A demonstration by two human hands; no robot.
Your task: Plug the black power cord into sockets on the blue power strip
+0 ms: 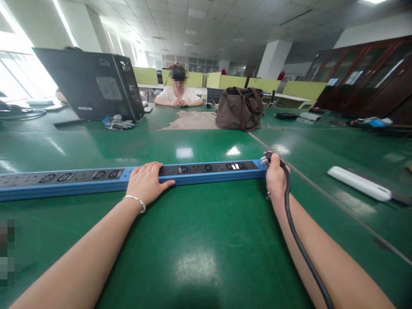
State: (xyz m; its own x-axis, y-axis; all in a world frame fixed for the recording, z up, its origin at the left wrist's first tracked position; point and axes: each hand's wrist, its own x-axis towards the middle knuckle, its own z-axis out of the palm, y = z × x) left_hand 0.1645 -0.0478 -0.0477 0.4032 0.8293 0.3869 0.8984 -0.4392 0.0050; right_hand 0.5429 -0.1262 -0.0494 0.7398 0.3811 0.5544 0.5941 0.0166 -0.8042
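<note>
A long blue power strip (206, 177) with black socket sections lies across the green table. My left hand (146, 180) rests over its middle, fingers on the top and far side, thumb stretched along the near edge. At the strip's right end, my right hand (276, 174) is closed around a black power plug (273, 157). The plug's metal prongs point left, above the end of the strip. From the plug a black cable (292, 219) runs down over my right forearm and out of the bottom of the view.
A white power strip (360, 183) lies to the right. Farther back stand a brown bag (238, 109) and a black computer case (96, 86), with work gloves (118, 123) beside it. Across the table (199, 231) sits a person (179, 92) with hands together.
</note>
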